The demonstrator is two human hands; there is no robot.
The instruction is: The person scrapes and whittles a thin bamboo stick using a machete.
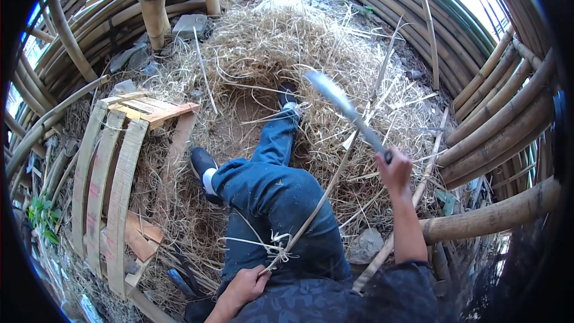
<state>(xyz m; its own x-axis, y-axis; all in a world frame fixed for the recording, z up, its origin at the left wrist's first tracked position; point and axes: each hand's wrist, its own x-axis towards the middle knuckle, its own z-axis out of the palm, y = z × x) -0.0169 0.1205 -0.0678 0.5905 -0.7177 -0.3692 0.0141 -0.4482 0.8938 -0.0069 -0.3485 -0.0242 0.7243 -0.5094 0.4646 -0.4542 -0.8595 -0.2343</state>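
My right hand is wrapped round the dark handle of a long-bladed knife, raised above the straw on the right. Its pale, broad blade points up and to the left, slightly blurred. Low in the view, my left hand grips the near end of a thin bamboo strip. The strip slants across my lap, up and away to the right, passing beneath the blade. Curled shavings cling to it just beyond my left fingers. Blade and strip look apart, though the exact gap is hard to tell.
Bamboo shavings cover the ground around my legs. A slatted wooden crate stands at the left. Stacked bamboo poles line the right, and one thick pole reaches in near my right forearm. A grey stone lies beside my thigh.
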